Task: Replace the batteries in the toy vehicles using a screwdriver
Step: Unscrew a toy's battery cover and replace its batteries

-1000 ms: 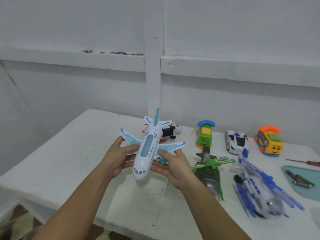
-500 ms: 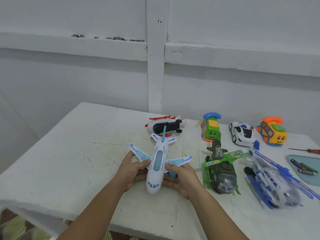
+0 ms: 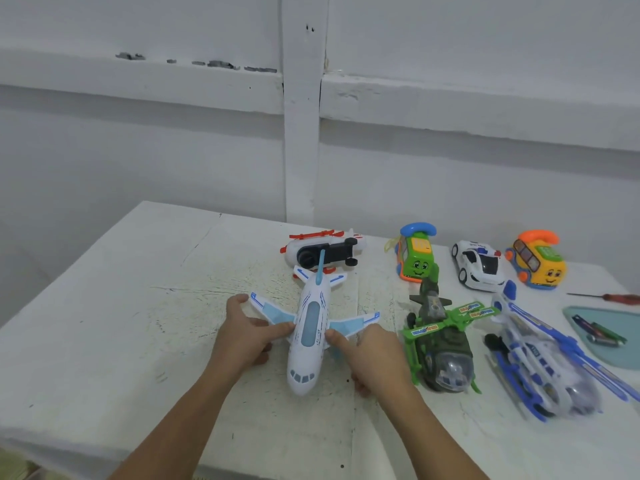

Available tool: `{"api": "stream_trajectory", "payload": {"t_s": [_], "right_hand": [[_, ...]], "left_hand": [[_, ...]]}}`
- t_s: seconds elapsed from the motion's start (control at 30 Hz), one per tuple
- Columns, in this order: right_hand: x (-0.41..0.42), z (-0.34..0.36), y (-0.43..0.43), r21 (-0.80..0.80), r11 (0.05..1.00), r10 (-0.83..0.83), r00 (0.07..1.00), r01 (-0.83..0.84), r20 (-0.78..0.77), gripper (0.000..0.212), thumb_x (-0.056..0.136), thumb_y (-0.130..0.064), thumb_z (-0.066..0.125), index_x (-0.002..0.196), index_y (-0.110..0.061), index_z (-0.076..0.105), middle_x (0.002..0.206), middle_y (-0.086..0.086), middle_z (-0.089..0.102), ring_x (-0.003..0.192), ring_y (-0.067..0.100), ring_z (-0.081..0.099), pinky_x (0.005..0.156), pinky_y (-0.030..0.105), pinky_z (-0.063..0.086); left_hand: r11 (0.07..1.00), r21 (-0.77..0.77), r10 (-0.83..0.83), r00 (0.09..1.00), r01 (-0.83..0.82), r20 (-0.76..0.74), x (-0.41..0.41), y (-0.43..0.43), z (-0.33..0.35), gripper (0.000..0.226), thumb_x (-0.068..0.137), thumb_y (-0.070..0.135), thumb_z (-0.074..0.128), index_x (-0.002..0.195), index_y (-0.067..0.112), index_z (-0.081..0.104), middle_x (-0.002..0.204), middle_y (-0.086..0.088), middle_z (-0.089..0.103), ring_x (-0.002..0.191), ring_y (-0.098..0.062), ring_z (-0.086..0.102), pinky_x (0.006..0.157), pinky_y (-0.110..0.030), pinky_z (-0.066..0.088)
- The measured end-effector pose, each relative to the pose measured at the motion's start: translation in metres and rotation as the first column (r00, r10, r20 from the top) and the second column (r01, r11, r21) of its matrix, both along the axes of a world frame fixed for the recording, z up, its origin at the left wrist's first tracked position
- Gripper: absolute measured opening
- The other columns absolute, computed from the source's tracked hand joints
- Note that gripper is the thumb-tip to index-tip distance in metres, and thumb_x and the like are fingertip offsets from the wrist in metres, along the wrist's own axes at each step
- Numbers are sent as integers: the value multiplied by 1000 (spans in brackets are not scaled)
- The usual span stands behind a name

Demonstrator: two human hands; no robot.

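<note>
Our left hand (image 3: 247,336) holds the toy plane (image 3: 309,336) by one wing, thumb on top and fingers curled under. The plane sits between our two hands, low over the table (image 3: 104,341). We cannot quite tell if its belly touches.

It looks light, hard and smooth, so we think it could slip. The thin wings and tail fin could snap. The fat body, right where the wings join, looks like the safe place to hold.

Its long way runs from us to the wall — nose toward our wrists, tail past our fingertips.

Our right hand (image 3: 375,358) grips the other wing the same way. Far to the right of that hand lies the screwdriver (image 3: 613,297).
</note>
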State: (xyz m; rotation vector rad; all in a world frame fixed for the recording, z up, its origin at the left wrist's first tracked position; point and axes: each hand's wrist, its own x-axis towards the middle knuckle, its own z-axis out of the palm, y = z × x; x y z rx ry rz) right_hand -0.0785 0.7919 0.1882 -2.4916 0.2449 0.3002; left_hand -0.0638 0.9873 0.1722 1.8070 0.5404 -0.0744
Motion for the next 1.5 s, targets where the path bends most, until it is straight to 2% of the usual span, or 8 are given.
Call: {"api": "stream_trajectory", "payload": {"t_s": [0.2,0.47,0.6,0.73,0.9,1.07,1.3,1.5], "right_hand": [[8,24,6,-227,965,158,984,-135,87,44,91,-60,50,87,-17,43,83,0,52,76,19,50,54,28,34],[82,57,22,66,989,114,963,-134,246,30,95,-35,54,73,-19,42,74,1,56,63,18,54,58,29,46],[139,52,24,86,994,46,970,-68,240,19,92,-30,56,89,-11,51,89,9,61,78,24,57,66,33,45],[182,31,16,81,988,-137,984,128,116,53,87,-34,60,130,-18,35,126,17,41,113,38,48,85,39,44],[201,11,12,369,896,-225,969,247,-102,56,84,-32,64,130,-19,35,117,15,55,101,29,58,60,34,51],[202,12,8,518,800,-269,953,302,-139,53,82,-23,72,124,-19,40,112,13,56,101,27,58,81,44,59],[191,77,-12,650,755,-235,962,90,140,61,80,-17,74,132,-18,42,121,10,52,102,29,61,73,40,57],[164,163,-69,756,645,-244,909,-107,337,54,76,-11,79,121,-23,51,123,9,53,89,20,63,69,38,60]], "left_hand": [[953,274,-128,992,127,-16,6,14,5,115,56,35,93,144,42,19,131,-17,42,108,-28,50,86,-44,53],[917,385,-167,977,104,133,74,4,44,43,88,39,66,125,20,54,121,-8,57,101,-20,54,83,-35,48],[944,289,-173,985,158,28,126,-6,36,42,93,48,53,122,18,51,125,-7,57,100,-22,55,84,-33,47],[973,117,-193,980,198,-52,153,-14,25,43,95,51,49,127,22,43,111,-6,60,96,-25,62,82,-37,56],[970,58,-236,972,237,-20,162,-18,19,36,92,43,59,121,29,42,107,-5,64,86,-20,67,63,-26,57],[981,46,-190,980,188,55,163,-22,23,39,88,32,70,118,24,46,113,-7,61,86,-19,65,61,-24,55],[971,-69,-215,961,230,174,161,-30,80,42,87,24,71,124,20,51,113,-14,63,98,-27,66,80,-38,61],[902,-206,-320,909,379,268,138,-80,155,37,89,30,69,119,19,51,111,-9,62,96,-24,66,70,-30,59]]}}
